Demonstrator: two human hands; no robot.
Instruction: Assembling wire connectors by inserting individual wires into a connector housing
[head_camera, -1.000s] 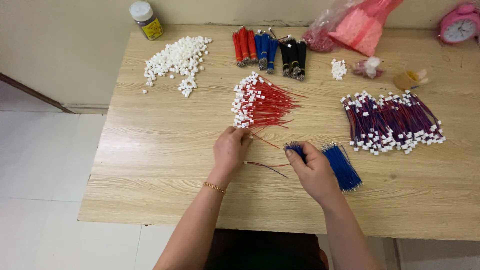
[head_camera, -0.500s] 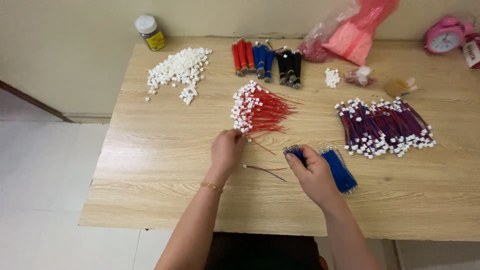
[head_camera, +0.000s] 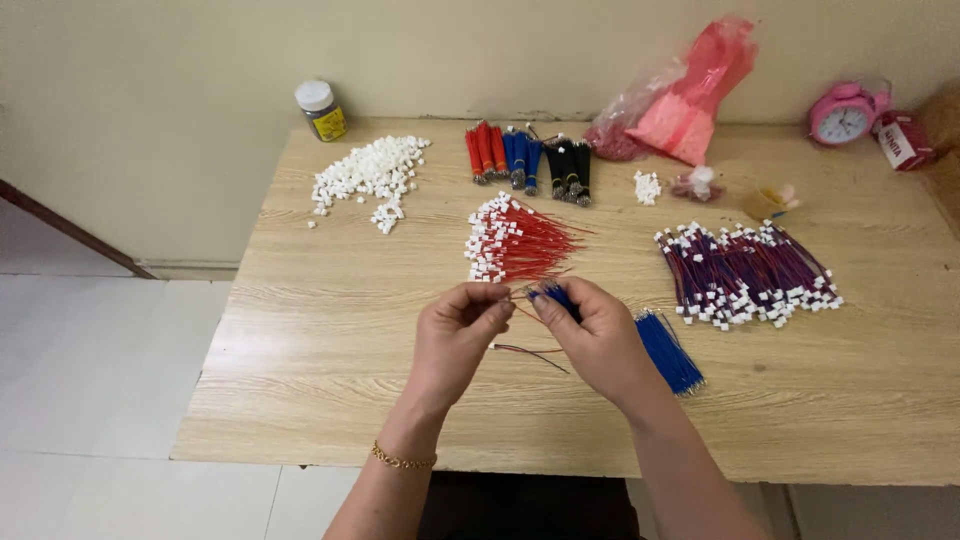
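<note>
Since a second ago, the left hand (head_camera: 455, 335) has lifted off the tabletop (head_camera: 320, 340) to meet the right hand (head_camera: 595, 335), both pinching a blue wire (head_camera: 553, 294) just above the loose red wire (head_camera: 530, 352).

Blue wire (head_camera: 556, 296): thin, short, pinched at fingertip height above table. Red wire (head_camera: 530, 353): lies flat just beneath it.

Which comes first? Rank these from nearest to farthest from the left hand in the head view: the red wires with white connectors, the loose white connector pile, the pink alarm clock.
From the left hand:
1. Red wires with white connectors, just beyond the hand, mid-table.
2. Loose white connector pile, far left part of the table.
3. Pink alarm clock, far right corner by the wall.
</note>
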